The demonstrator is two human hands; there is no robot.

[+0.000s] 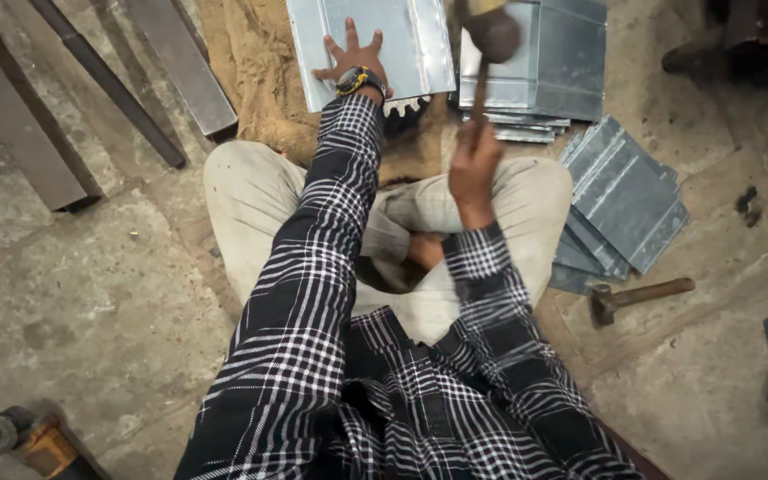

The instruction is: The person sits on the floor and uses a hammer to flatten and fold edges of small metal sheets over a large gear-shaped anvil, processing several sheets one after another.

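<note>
Left hand (353,62): my fingers spread flat, pinning metal sheet (371,44) at twelve o'clock.
Right hand (475,164): clenched around raised mallet (491,36).
Tip: strike clear of fingers.

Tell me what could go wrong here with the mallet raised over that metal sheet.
The left hand lies flat on the metal sheet, close to where the raised mallet in the right hand seems aimed; a stray blow might hit fingers. The sheet's edge could also cut the bare hand.
</note>
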